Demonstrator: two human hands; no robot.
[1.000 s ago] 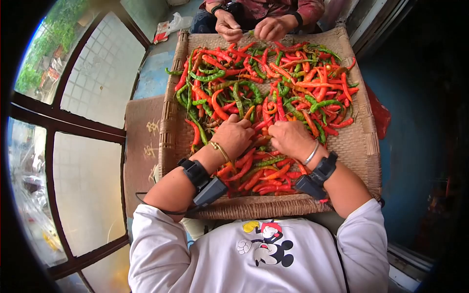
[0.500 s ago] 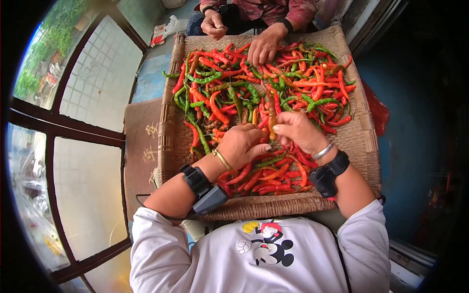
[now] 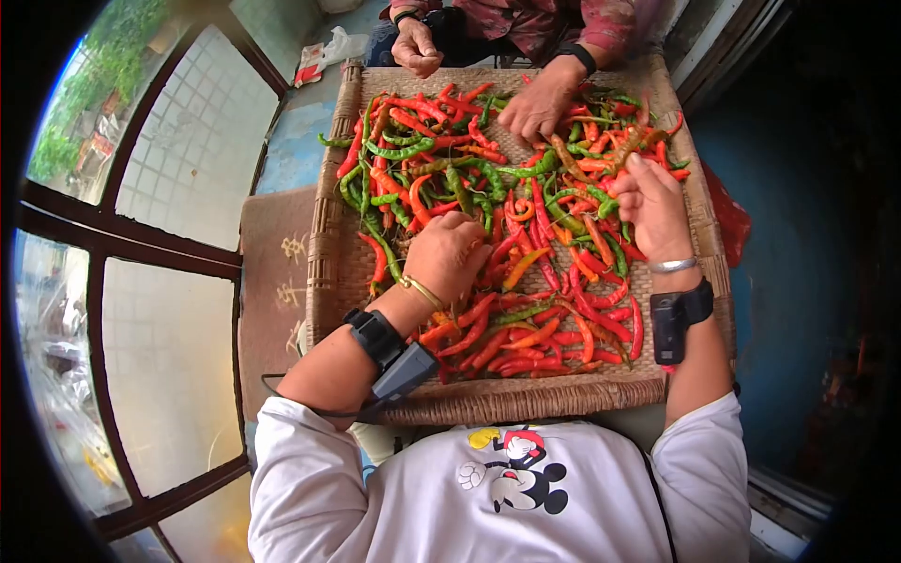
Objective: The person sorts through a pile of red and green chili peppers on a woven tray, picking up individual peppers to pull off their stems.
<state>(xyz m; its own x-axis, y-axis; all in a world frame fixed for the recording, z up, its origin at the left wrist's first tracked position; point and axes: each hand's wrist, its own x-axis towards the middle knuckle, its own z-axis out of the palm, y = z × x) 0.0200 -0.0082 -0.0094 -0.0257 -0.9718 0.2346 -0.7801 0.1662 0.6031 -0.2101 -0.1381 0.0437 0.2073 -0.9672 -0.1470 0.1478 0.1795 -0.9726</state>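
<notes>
Pinched shut on a long orange-brown chilli pepper (image 3: 634, 143), the grip of the right hand (image 3: 654, 205) was held over the woven straw tray (image 3: 699, 272), while the left hand (image 3: 449, 253) was curled, contents unseen, on the red-and-green chilli heap (image 3: 526, 197).

Long red and green chilli peppers (image 3: 526, 216) lie in the flat woven straw tray (image 3: 693, 277) at frame centre. The left hand (image 3: 449, 253) rests on them mid-tray, and the right hand (image 3: 654, 205) is near the tray's right edge.

Glossy chillies (image 3: 526, 235) on rough woven-straw tray (image 3: 699, 272).
</notes>
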